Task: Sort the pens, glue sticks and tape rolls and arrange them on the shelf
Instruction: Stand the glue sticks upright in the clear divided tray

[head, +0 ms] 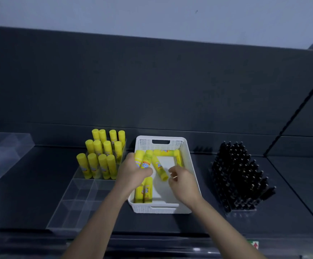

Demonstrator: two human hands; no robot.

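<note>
so far left there's a clear organizer (6, 146), then a clear divided tray (77, 202) on the dark shelf (30, 193) with 12 upright glue sticks (103, 161), three rows of four. the white basket (146, 143) sits just right of it with about 7 loose sticks (148, 189), some partly hidden by the left hand (133, 171), whose fingers curl round the held stick (146, 161). the right hand (182, 182) has fingers loosely bent by the diagonal stick (159, 168), can't tell if touching. black pens (239, 176) stand packed far right, too many to count
</note>
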